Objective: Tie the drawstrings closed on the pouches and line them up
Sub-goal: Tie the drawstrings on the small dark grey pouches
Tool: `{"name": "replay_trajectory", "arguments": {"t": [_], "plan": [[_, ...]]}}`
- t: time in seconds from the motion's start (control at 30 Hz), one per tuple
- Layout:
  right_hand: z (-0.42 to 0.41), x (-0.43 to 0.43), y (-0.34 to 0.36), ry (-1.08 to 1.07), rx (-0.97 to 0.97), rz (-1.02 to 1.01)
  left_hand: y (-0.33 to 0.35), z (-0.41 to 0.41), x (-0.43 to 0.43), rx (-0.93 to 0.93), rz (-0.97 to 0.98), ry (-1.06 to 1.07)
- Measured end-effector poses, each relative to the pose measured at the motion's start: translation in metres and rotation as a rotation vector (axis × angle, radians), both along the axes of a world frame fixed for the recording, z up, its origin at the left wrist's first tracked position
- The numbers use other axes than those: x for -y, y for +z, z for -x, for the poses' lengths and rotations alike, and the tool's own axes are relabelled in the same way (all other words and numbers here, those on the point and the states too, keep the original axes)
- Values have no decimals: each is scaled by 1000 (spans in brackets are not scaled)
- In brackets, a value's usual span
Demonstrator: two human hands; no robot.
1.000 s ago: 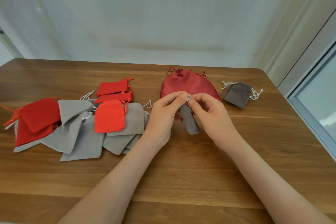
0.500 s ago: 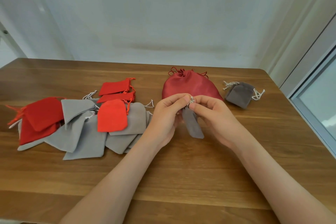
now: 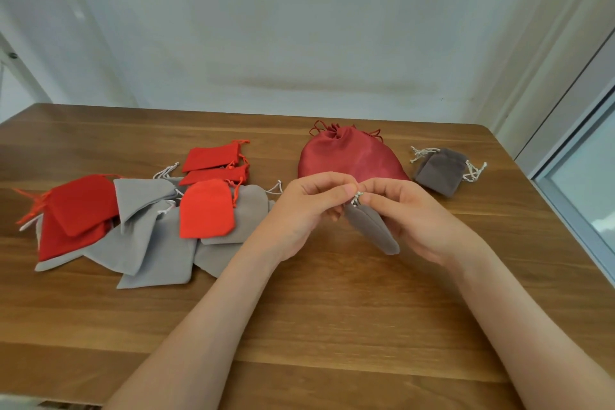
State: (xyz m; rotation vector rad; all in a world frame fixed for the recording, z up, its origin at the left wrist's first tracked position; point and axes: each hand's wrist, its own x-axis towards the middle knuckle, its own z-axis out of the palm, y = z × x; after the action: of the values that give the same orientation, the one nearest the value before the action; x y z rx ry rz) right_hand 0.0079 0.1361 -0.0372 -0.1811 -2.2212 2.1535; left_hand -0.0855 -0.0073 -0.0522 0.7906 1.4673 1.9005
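Note:
A small grey pouch (image 3: pixel 372 228) hangs between my hands above the table. My left hand (image 3: pixel 309 210) and my right hand (image 3: pixel 409 213) both pinch its pale drawstring (image 3: pixel 356 199) at the top, fingertips nearly touching. Behind them lies a big dark-red satin pouch (image 3: pixel 346 153), gathered shut at its top. To its right sits a small dark-grey pouch (image 3: pixel 439 171) with white strings out on both sides. At the left lies a loose heap of several red pouches (image 3: pixel 206 208) and grey pouches (image 3: pixel 156 243), overlapping.
The wooden table (image 3: pixel 299 326) has bare surface in front of my arms. A white wall stands behind the table's far edge. A window frame (image 3: pixel 572 176) runs along the right edge of the table.
My hands have stayed close together on the drawstring with small finger shifts; the grey pouch swung its lower end slightly to the right.

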Motion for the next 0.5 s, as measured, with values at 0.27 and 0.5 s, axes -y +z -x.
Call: {"name": "replay_trajectory", "arguments": {"t": [0.27,0.5], "plan": [[-1,-2,-5,-100,6,-619,-6,3,1,-270,206,74],[1,-1,-6,-133,-40,-653,-12,-1,-5,-366,193,183]]}}
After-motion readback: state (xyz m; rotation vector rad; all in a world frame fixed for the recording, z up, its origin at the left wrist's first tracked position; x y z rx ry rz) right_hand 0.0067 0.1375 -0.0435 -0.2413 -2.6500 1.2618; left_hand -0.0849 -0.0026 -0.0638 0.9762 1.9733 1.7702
